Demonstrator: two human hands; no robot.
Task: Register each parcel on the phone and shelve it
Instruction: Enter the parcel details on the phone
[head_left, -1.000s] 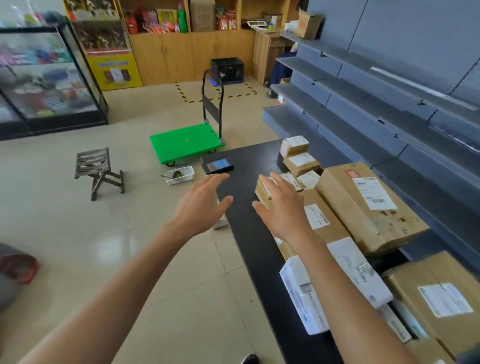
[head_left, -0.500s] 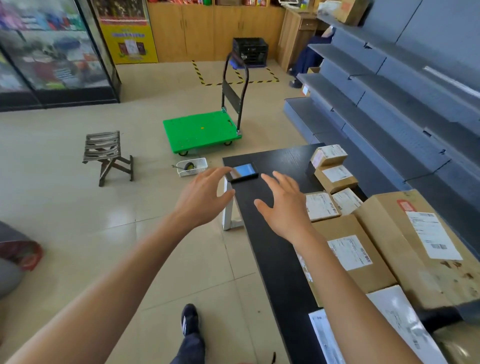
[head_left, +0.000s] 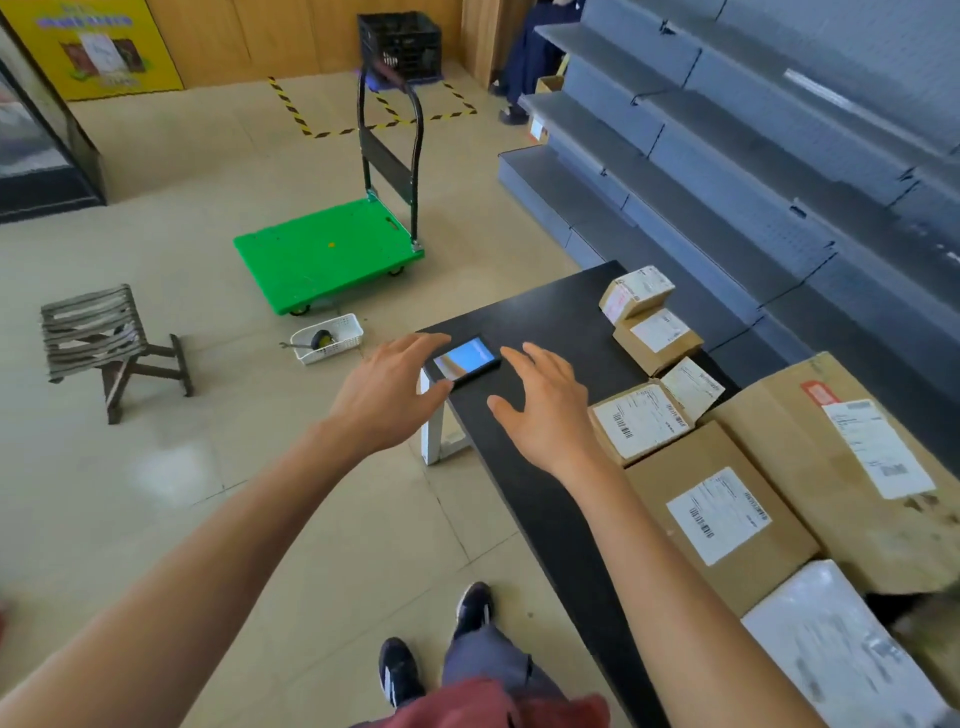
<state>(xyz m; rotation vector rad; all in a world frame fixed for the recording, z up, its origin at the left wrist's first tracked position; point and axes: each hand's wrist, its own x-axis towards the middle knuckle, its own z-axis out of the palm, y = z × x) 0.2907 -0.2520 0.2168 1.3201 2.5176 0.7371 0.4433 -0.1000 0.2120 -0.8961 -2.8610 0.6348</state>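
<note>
A black phone (head_left: 466, 360) with a lit screen lies near the far left corner of the black table (head_left: 540, 499). My left hand (head_left: 387, 392) hovers at its left side with fingers spread, the thumb close to the phone's near corner. My right hand (head_left: 543, 402) hovers just right of it, fingers apart, holding nothing. Several brown cardboard parcels with white labels lie along the table's right side, from two small boxes (head_left: 647, 317) at the far end to a large box (head_left: 852, 462) nearer me. Grey empty shelves (head_left: 727, 171) run along the right.
A green platform trolley (head_left: 327, 254) stands on the tiled floor beyond the table. A small white basket (head_left: 327, 338) and a folding stool (head_left: 104, 338) sit to the left. A black crate (head_left: 400, 47) is by the back wall. My feet (head_left: 441, 644) stand beside the table.
I have stepped along the table toward its far end. Both open hands have moved forward and now flank the phone, which was well ahead of them before.
</note>
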